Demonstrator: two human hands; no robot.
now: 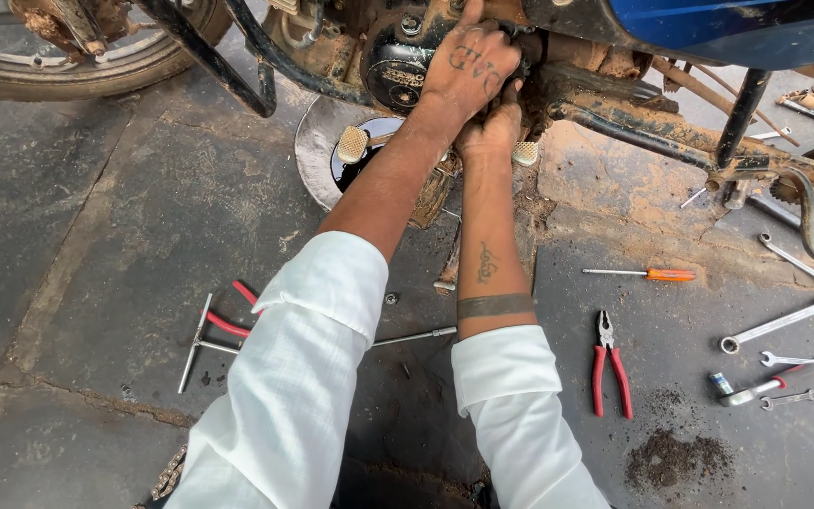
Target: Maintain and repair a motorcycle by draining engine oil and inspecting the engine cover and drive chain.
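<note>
Both hands work at the underside of a mud-caked motorcycle engine that stands over the stone floor near the top edge of the view. The left hand lies flat over the engine case, fingers spread narrow and pressed against the metal. The right hand sits just beneath it, touching it, its fingers tucked up into the engine where they are hidden, so I cannot tell what they grip. A round black cover sits just left of the left hand.

Directly under the hands a metal drain pan rests on the floor, with a foot peg over it. The rusty frame tube runs off to the right, close beside the wrists, leaving little room on that side.

Further out on the floor: an orange-handled screwdriver and red-handled pliers to the right of the right forearm, well apart from it; several spanners toward the right edge; a T-handle wrench and another red-handled tool left of the left sleeve. The rear wheel fills the top left corner. Open floor stretches along the left edge.
</note>
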